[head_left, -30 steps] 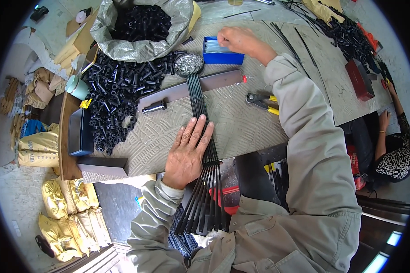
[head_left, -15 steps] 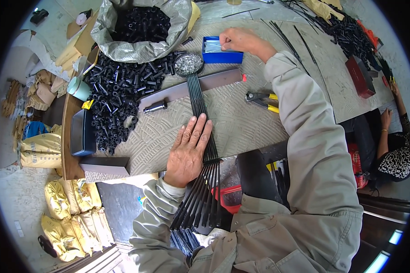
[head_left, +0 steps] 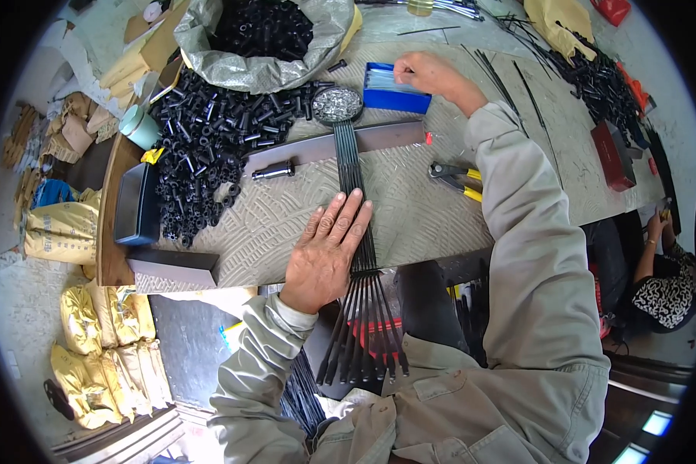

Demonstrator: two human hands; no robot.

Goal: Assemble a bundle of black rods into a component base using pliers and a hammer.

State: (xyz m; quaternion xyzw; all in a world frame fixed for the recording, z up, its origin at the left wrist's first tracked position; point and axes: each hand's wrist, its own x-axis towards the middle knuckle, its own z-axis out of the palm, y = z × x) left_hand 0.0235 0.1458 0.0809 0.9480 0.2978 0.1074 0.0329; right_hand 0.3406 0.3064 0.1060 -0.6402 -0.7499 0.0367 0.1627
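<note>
My left hand [head_left: 326,251] lies flat, fingers stretched, on a row of thin black rods [head_left: 350,166] laid side by side. The rods' far ends meet a round dish of small silvery pieces [head_left: 337,104]. Their near ends hang past the table edge and fan out, each with a thicker tip. At the far side, my right hand [head_left: 435,76] is over a blue box [head_left: 398,100] of pale, thin strips [head_left: 383,80]. Its fingertips are pinched together at the strips; what they hold, if anything, is too small to make out.
Black tubular parts [head_left: 201,155] pile up at left, below a grey sack [head_left: 267,73] of similar pieces. A metal strip [head_left: 294,153] crosses beneath the rods. Yellow-handled pincers [head_left: 458,179] and a dark red box [head_left: 612,155] lie rightward. Another person [head_left: 665,290] sits at far right.
The whole view has shifted a little. The hanging rod ends have swung to the right. My left hand stays flat on the rods, and my right hand remains at the blue box.
</note>
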